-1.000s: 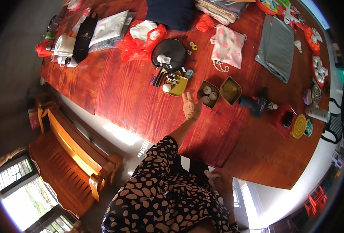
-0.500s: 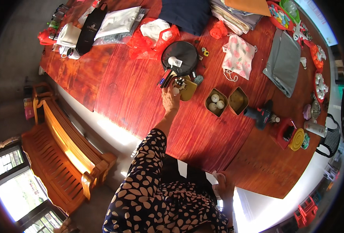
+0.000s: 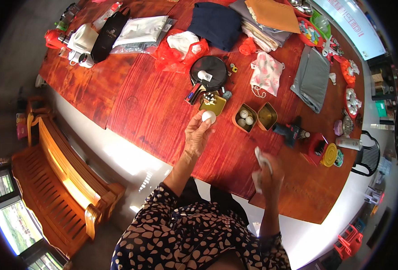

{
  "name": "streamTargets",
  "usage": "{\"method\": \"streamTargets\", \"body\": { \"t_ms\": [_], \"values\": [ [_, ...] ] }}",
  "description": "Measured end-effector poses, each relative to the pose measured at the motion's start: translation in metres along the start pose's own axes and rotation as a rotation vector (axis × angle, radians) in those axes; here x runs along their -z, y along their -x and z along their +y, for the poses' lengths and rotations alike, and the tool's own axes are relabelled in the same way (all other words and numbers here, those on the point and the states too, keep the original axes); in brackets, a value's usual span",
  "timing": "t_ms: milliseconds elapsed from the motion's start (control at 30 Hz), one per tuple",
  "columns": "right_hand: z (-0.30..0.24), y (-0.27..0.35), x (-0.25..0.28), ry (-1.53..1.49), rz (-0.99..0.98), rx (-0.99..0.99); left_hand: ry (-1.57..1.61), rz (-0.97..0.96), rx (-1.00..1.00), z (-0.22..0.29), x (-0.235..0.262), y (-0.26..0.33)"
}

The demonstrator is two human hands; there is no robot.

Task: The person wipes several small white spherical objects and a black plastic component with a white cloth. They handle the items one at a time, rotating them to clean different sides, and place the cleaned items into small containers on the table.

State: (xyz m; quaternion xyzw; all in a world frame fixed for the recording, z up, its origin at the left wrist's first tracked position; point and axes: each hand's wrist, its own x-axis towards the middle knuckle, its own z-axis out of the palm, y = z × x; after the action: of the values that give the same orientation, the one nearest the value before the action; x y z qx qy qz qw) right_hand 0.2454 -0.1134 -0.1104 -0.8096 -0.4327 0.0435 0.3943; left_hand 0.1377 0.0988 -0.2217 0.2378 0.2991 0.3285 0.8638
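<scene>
Pinched between the thumb and fingers of my left hand [image 3: 196, 134] is a white ping-pong ball [image 3: 209, 117], held up over the table. My right hand [image 3: 271, 175], blurred by motion, grips a white cloth [image 3: 259, 162] above the table's near edge. Just beyond the ball lies a gold tin lid [image 3: 216, 106] with a small black-and-white patterned thing [image 3: 209, 98] at its rim. A table tennis paddle [image 3: 193, 95] rests by a round black case [image 3: 217, 67]. Right of these stand two gold tins: one [image 3: 237, 120] holds three white balls, the other [image 3: 271, 112] is open.
Right of the tins lie a cordless drill [image 3: 290, 130], a red container [image 3: 315, 147] and a yellow lid [image 3: 330, 155]. Farther back are a floral drawstring pouch [image 3: 267, 74], a grey folded bag [image 3: 313, 81], a red plastic bag [image 3: 162, 63] and folded clothes [image 3: 214, 22]. A wooden bench [image 3: 57, 180] stands left.
My left hand has drawn back from beside the paddle and lid, bringing the ball toward me. My right hand has risen from the table's near edge with the cloth.
</scene>
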Motion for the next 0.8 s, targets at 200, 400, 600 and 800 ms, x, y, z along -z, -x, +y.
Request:
{"method": "streamTargets", "body": {
  "t_ms": [200, 400, 600, 800],
  "values": [
    [-0.095, -0.065, -0.010, -0.290, 0.159, 0.076, 0.221, -0.259, -0.027, 0.069, -0.055, 0.069],
    [-0.166, -0.045, -0.046, -0.496, 0.115, 0.279, 0.286, -0.273, -0.130, 0.114, -0.074, 0.121],
    [-0.206, -0.043, -0.040, -0.595, 0.004, 0.326, 0.118, -0.362, -0.250, 0.147, -0.054, 0.155],
    [-0.226, -0.042, -0.036, -0.863, -0.184, 0.136, -0.139, -0.431, -0.388, 0.178, -0.044, 0.177]
  ]
}}
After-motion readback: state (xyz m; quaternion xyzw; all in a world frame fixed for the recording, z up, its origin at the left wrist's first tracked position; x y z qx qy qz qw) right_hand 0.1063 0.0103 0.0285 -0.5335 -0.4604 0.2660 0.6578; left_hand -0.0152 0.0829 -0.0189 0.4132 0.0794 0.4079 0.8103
